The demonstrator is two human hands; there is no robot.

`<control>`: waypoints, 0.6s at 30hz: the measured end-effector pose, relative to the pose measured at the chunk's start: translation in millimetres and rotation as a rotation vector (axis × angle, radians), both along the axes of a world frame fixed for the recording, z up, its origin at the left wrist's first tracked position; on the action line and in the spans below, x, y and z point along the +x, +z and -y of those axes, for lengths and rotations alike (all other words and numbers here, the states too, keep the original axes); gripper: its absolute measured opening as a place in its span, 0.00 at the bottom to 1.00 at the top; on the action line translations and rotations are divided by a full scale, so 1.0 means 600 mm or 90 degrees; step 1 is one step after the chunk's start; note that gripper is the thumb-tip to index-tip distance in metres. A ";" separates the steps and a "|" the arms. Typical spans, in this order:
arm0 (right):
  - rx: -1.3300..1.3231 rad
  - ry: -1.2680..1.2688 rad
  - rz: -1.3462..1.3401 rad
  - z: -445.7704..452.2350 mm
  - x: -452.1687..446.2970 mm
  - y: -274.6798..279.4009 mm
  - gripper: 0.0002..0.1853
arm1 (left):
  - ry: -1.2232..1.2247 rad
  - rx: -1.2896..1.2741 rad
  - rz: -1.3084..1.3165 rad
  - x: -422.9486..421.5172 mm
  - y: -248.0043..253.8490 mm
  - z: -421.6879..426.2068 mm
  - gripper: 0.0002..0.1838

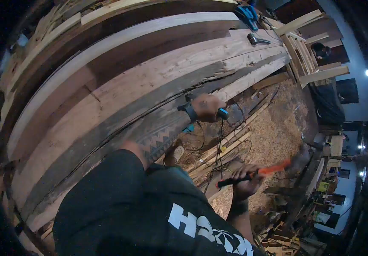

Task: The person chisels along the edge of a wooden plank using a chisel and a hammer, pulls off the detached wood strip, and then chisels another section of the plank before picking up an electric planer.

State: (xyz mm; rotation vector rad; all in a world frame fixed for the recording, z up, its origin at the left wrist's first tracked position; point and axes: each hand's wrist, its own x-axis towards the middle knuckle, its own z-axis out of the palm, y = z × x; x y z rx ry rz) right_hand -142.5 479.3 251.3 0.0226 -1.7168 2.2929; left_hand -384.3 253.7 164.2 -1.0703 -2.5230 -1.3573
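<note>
My left hand (208, 107), with a dark band at the wrist, is closed in a fist at the edge of a thick wooden slab (150, 96). It grips what looks like a chisel (223, 113); only the black and blue handle end shows clearly, and the blade is hidden. Long dark cracks run along the slab near this hand. Out to the right, my right hand (249, 181) is wrapped round the black and orange handle of a hammer (273, 167). The hammer's far end is smeared by motion, apart from the chisel.
A teal power tool (248, 16) and a dark metal tool (258, 40) lie at the slab's far end. Beyond stands a wooden frame (303, 55). Sawdust (278, 123), cables and wood strips (222, 153) cover the floor by my shoe (175, 153). Offcuts (280, 239) are piled lower right.
</note>
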 end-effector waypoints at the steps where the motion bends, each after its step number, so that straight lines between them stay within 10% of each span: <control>1: 0.212 -0.032 -0.056 -0.006 -0.008 -0.026 0.13 | 0.006 -0.008 0.011 0.004 0.007 0.004 0.12; 4: 0.666 -0.032 -0.039 0.030 -0.020 -0.102 0.05 | -0.006 -0.010 0.037 -0.006 -0.007 0.006 0.12; 9: 0.729 -0.030 0.102 0.004 -0.031 -0.164 0.02 | 0.010 0.002 0.011 -0.003 0.009 0.021 0.09; 11: -0.026 -0.067 0.260 0.059 -0.031 -0.001 0.14 | 0.023 0.013 0.014 0.003 0.001 0.013 0.09; 18: 0.065 -0.065 -0.134 0.038 -0.059 0.036 0.21 | 0.053 0.091 0.003 -0.009 0.002 0.024 0.11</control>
